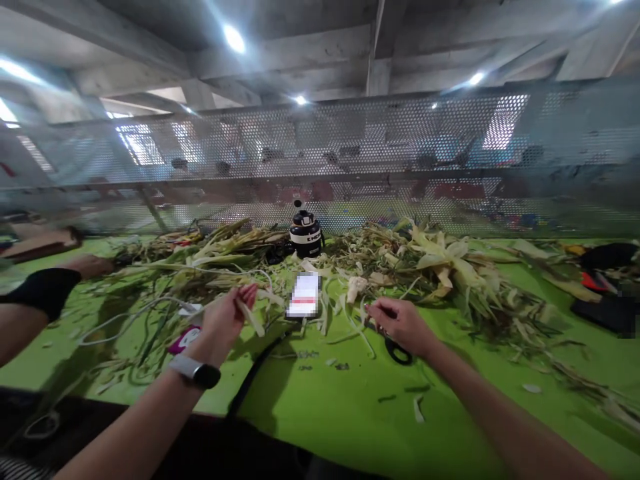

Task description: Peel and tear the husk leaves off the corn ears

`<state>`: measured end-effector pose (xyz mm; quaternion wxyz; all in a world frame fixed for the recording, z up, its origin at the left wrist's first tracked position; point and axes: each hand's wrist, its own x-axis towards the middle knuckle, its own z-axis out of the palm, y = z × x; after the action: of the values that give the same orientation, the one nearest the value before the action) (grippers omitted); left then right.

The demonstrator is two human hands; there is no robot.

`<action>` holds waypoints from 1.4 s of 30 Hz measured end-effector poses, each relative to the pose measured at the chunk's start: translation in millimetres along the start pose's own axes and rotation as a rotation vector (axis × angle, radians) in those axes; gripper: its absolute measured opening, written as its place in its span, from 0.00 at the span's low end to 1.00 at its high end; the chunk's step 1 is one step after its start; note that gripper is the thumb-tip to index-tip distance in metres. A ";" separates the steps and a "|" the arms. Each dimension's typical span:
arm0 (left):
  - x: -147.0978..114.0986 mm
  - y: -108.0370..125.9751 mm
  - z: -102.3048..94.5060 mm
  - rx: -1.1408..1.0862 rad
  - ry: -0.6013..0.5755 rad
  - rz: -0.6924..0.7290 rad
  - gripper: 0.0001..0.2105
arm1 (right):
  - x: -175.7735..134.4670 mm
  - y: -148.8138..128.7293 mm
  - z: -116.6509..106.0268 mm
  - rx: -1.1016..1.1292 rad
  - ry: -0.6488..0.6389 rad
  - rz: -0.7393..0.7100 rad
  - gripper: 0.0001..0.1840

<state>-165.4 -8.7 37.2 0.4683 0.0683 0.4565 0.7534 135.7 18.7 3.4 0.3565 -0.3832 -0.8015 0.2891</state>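
My left hand is closed around a pale strip of corn husk, whose free end hangs to the right above the green table. Off to the right, my right hand has its fingers pinched together. What they hold, if anything, I cannot make out. A black looped handle, like that of scissors, shows just under that hand; whether it is held or lies on the table is unclear. Between my hands lies a phone with a lit screen.
Husk heaps line the table's back, around a black-and-white bottle. White cable and a purple packet lie at left. Another person's hand rests at far left. A perforated panel stands behind.
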 end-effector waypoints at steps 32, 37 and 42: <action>-48.5 -74.9 94.9 0.248 -0.642 -0.062 0.11 | 41.0 57.9 -7.7 -0.728 -0.308 -0.087 0.20; -47.5 -91.2 100.2 0.322 -0.894 -0.148 0.16 | 22.7 43.4 -32.7 -0.642 -0.126 -0.070 0.16; -43.7 -112.8 99.7 0.302 -0.937 -0.221 0.21 | 19.5 31.0 -43.0 0.162 0.221 0.181 0.19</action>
<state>-15.8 36.2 23.7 0.6849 0.4173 0.3057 0.5132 173.6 59.6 12.3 0.4447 -0.4533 -0.6936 0.3400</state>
